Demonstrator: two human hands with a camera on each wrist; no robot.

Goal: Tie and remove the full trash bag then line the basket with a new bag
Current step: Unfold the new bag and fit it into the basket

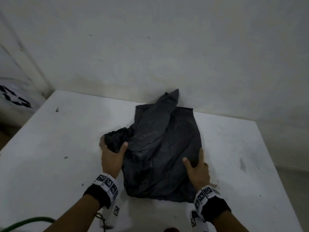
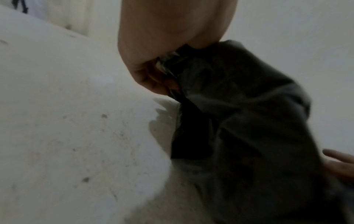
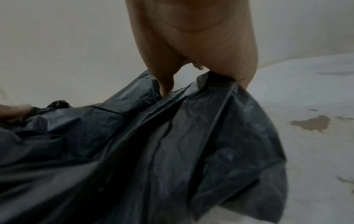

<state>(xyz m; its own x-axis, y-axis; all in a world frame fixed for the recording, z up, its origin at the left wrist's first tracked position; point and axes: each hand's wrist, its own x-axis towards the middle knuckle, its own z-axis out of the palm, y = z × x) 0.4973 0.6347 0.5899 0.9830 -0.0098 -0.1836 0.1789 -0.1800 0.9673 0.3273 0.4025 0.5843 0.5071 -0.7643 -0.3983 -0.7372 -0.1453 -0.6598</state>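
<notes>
Black trash bag (image 1: 160, 148) bunched, seemingly gripped, between both hands' fingers (image 1: 124, 145).

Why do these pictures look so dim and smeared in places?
Head view: dim, flat light, straight table edges bowed by the wide lens. Left wrist view: black bag and lower table smeared by motion blur. Right wrist view: bag sharper, its lower folds blurred.

A white table (image 1: 70, 148) stands pushed into the corner, its far edge against a plain, scuffed white wall (image 1: 150, 47). The tabletop is speckled with dark marks, and a brownish stain (image 3: 312, 124) sits near its right edge. The light is dim and flat. A green cable (image 1: 25, 222) crosses the near left corner.
</notes>
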